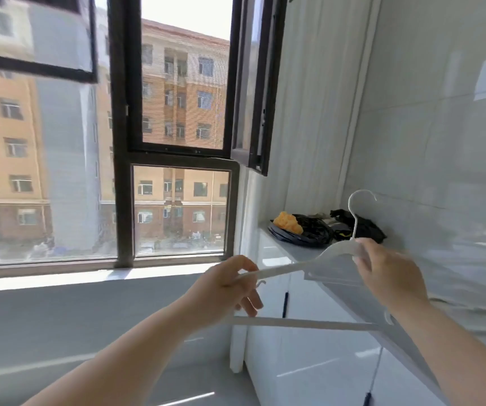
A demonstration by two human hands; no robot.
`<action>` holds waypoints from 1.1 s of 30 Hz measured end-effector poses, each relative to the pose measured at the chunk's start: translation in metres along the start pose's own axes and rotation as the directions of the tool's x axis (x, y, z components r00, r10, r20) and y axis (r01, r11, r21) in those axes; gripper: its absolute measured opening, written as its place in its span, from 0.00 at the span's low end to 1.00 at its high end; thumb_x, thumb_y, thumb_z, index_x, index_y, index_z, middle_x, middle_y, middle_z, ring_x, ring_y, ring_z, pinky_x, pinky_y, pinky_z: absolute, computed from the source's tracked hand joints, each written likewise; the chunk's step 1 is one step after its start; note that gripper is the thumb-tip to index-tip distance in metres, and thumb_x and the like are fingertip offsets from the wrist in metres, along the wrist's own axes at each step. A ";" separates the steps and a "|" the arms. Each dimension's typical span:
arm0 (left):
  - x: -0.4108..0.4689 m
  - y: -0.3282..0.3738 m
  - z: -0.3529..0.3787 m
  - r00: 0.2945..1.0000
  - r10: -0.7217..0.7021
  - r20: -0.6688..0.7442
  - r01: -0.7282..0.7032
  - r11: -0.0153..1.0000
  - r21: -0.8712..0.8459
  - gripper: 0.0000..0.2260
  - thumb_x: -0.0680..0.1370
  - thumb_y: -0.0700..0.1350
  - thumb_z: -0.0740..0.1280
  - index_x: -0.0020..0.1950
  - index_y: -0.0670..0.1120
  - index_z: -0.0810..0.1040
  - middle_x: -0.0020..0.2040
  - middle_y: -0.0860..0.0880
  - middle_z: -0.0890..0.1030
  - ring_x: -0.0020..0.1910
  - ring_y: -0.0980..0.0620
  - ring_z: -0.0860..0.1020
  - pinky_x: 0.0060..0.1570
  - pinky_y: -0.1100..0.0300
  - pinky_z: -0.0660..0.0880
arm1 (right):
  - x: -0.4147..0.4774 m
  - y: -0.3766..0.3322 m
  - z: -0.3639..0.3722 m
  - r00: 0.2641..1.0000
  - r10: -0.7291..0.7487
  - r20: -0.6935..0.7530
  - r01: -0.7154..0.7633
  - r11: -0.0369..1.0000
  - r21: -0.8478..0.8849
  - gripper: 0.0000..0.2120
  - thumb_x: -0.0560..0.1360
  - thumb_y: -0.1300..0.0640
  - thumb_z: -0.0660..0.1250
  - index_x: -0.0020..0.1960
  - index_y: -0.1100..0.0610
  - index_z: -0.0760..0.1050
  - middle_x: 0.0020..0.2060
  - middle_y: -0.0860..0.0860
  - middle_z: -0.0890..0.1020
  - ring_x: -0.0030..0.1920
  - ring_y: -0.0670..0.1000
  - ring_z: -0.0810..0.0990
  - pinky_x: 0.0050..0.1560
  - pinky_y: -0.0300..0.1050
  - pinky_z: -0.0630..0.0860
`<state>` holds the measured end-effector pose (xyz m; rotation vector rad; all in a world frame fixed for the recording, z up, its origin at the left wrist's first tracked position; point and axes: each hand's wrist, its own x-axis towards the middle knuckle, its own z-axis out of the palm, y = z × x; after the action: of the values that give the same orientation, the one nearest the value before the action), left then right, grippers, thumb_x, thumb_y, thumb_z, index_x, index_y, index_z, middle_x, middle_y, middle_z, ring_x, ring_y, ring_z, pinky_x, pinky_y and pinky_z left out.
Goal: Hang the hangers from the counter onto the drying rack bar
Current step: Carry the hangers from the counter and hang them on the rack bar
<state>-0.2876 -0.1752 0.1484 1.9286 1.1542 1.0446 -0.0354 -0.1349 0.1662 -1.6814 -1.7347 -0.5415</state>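
Observation:
A white hanger [291, 268] is held up in the air in front of me, its wire hook [356, 209] pointing upward. My left hand [224, 288] pinches the hanger's left shoulder end. My right hand [388, 273] grips the hanger at its neck, just below the hook. The hanger's lower bar [303, 323] runs level between my two wrists. The white counter [303, 253] lies to the right, behind and below the hanger. No drying rack bar is in view.
A black plastic bag [309, 232] with an orange item [288, 222] and another black bundle [365, 227] lie at the counter's far end. White cabinet doors [309, 361] stand below. A dark-framed window [177, 159] with an open sash [253, 112] faces me; tiled wall on the right.

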 end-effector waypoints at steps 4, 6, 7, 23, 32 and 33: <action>-0.059 0.000 -0.081 0.998 -0.062 -0.027 0.067 0.970 0.235 0.09 0.78 0.42 0.59 0.43 0.56 0.69 0.28 0.57 0.80 0.28 0.60 0.78 0.32 0.69 0.72 | -0.008 -0.092 0.005 0.992 -0.121 0.024 0.117 0.982 0.147 0.12 0.76 0.56 0.62 0.59 0.56 0.75 0.45 0.53 0.83 0.42 0.59 0.81 0.34 0.43 0.66; -0.089 0.006 -0.120 0.995 -0.088 -0.052 0.102 0.913 0.395 0.09 0.78 0.46 0.60 0.42 0.59 0.69 0.29 0.57 0.79 0.27 0.61 0.78 0.31 0.69 0.72 | -0.010 -0.147 -0.001 0.968 -0.248 0.025 0.241 0.956 0.168 0.11 0.75 0.57 0.65 0.57 0.57 0.76 0.39 0.53 0.83 0.36 0.57 0.81 0.30 0.43 0.70; -0.103 0.011 -0.138 0.992 -0.089 -0.084 0.118 0.881 0.458 0.09 0.78 0.47 0.61 0.41 0.60 0.69 0.28 0.57 0.78 0.26 0.62 0.77 0.30 0.70 0.71 | -0.011 -0.175 -0.005 0.949 -0.315 -0.007 0.311 0.931 0.191 0.10 0.72 0.60 0.69 0.53 0.59 0.78 0.34 0.54 0.83 0.30 0.56 0.80 0.26 0.44 0.72; -0.321 0.070 -0.295 0.717 0.028 -0.697 0.539 0.612 0.579 0.08 0.76 0.50 0.62 0.36 0.59 0.73 0.24 0.59 0.78 0.17 0.60 0.72 0.22 0.72 0.69 | -0.028 -0.488 -0.073 0.607 -0.692 -0.390 0.781 0.427 0.457 0.18 0.78 0.52 0.58 0.66 0.53 0.66 0.58 0.50 0.79 0.57 0.53 0.76 0.59 0.46 0.68; -0.326 0.099 -0.337 0.584 0.172 -0.793 0.543 0.643 0.539 0.05 0.76 0.45 0.63 0.42 0.53 0.75 0.20 0.52 0.77 0.15 0.61 0.71 0.18 0.72 0.68 | 0.037 -0.504 -0.151 0.537 -0.612 -0.581 0.788 0.610 0.085 0.20 0.74 0.61 0.60 0.65 0.61 0.66 0.63 0.59 0.72 0.68 0.58 0.65 0.72 0.58 0.47; -0.320 0.100 -0.340 0.584 0.178 -0.792 0.542 0.640 0.544 0.04 0.76 0.44 0.63 0.42 0.53 0.75 0.21 0.52 0.76 0.15 0.62 0.71 0.18 0.73 0.68 | 0.045 -0.504 -0.156 0.567 -0.630 -0.530 0.765 0.642 0.055 0.19 0.75 0.61 0.58 0.65 0.60 0.65 0.62 0.57 0.73 0.67 0.57 0.66 0.72 0.56 0.44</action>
<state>-0.6404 -0.4624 0.2953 1.7545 2.6557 1.5179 -0.5037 -0.2560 0.3804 -0.4976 -1.9418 -0.9172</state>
